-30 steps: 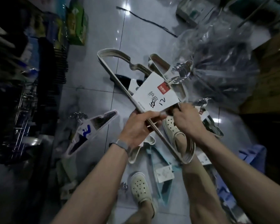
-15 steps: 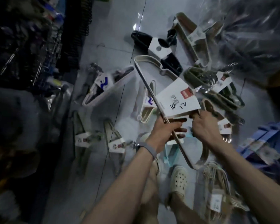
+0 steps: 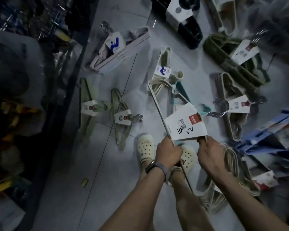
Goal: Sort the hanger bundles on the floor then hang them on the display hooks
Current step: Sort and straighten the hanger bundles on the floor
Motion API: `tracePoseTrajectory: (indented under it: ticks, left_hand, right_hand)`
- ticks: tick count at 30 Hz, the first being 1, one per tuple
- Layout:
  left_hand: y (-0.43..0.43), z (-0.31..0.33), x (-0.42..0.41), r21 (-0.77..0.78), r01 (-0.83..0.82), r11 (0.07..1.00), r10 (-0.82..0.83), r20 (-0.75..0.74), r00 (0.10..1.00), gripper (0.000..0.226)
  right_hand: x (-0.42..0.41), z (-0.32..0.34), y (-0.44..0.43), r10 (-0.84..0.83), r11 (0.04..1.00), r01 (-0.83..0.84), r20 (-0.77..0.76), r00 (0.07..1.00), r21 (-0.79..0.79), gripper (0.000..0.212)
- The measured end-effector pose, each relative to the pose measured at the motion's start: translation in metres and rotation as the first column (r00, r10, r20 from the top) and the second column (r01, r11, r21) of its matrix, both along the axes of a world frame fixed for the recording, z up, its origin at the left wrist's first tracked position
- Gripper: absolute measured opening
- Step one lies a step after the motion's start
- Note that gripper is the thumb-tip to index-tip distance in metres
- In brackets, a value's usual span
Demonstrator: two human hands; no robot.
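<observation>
A cream hanger bundle (image 3: pixel 158 105) with a white paper label (image 3: pixel 184 125) is held above the floor in both hands. My left hand (image 3: pixel 168 153) grips its long bottom bar. My right hand (image 3: pixel 209 155) holds the label's lower edge and the bundle there. Other bundles lie on the grey tile floor: two olive ones (image 3: pixel 86 105) (image 3: pixel 121 117) at the left, a pink one (image 3: pixel 122 49) above them, a cream one (image 3: pixel 163 67) in the middle, a dark green one (image 3: pixel 230 60) and a beige one (image 3: pixel 230 104) on the right.
Dark shelving (image 3: pixel 32 80) with goods runs along the left side. A black bundle (image 3: pixel 183 19) lies at the top. Blue hangers (image 3: pixel 272 134) and another cream bundle (image 3: pixel 230 189) lie at the right. My feet in cream clogs (image 3: pixel 145 147) stand under the held bundle.
The view has swung down and left, showing more of the floor. Both hands keep hold of the cream bundle, which now sits lower in the view.
</observation>
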State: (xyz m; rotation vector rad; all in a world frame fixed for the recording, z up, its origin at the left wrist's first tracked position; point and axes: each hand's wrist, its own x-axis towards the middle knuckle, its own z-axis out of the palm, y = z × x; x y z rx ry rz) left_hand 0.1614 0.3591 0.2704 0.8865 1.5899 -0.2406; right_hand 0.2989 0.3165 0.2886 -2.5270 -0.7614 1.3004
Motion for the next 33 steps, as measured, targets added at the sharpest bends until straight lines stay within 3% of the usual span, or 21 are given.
tracePoseTrajectory:
  ticks: [3, 7, 10, 14, 21, 23, 27, 29, 33]
  left_hand:
    - [0.003, 0.004, -0.029, 0.033, 0.034, 0.999, -0.031, -0.102, 0.994, 0.041]
    - [0.003, -0.021, -0.075, 0.076, 0.077, 0.994, -0.065, -0.148, 0.987, 0.034]
    - [0.004, -0.035, -0.118, 0.143, 0.062, 0.988, -0.039, -0.158, 0.987, 0.022]
    - [0.002, -0.057, -0.184, 0.250, 0.082, 0.965, -0.033, -0.194, 0.981, 0.032]
    - [0.006, -0.075, -0.272, 0.195, 0.283, 0.939, -0.232, -0.247, 0.941, 0.019]
    - [0.005, -0.079, -0.290, 0.197, 0.279, 0.940, -0.230, -0.238, 0.944, 0.022]
    - [0.008, -0.076, -0.311, 0.220, 0.255, 0.941, -0.205, -0.226, 0.952, 0.023]
    - [0.012, -0.068, -0.316, 0.221, 0.307, 0.925, -0.252, -0.245, 0.936, 0.024]
    - [0.019, -0.071, -0.319, 0.214, 0.464, 0.860, -0.381, -0.337, 0.861, 0.025]
  right_hand:
    - [-0.034, -0.016, -0.007, 0.005, 0.999, -0.005, -0.005, 1.000, 0.045, 0.054]
    - [-0.086, -0.037, -0.008, -0.078, 0.997, 0.078, -0.046, 0.996, 0.009, 0.039]
    - [-0.134, -0.055, -0.005, -0.084, 0.996, 0.085, -0.046, 0.995, 0.018, 0.040]
    - [-0.198, -0.088, 0.002, -0.118, 0.992, 0.120, -0.040, 0.992, 0.041, 0.040]
    - [-0.298, -0.116, -0.011, -0.219, 0.976, 0.218, -0.072, 0.973, -0.017, 0.036]
    - [-0.311, -0.111, -0.011, -0.258, 0.965, 0.261, -0.134, 0.957, 0.005, 0.036]
    - [-0.319, -0.099, -0.009, -0.343, 0.933, 0.360, -0.306, 0.888, -0.001, 0.016]
    - [-0.321, -0.096, -0.011, -0.295, 0.955, 0.292, -0.287, 0.911, -0.056, 0.014]
    - [-0.320, -0.103, -0.006, -0.020, 0.990, 0.001, -0.129, 0.991, -0.144, 0.008]
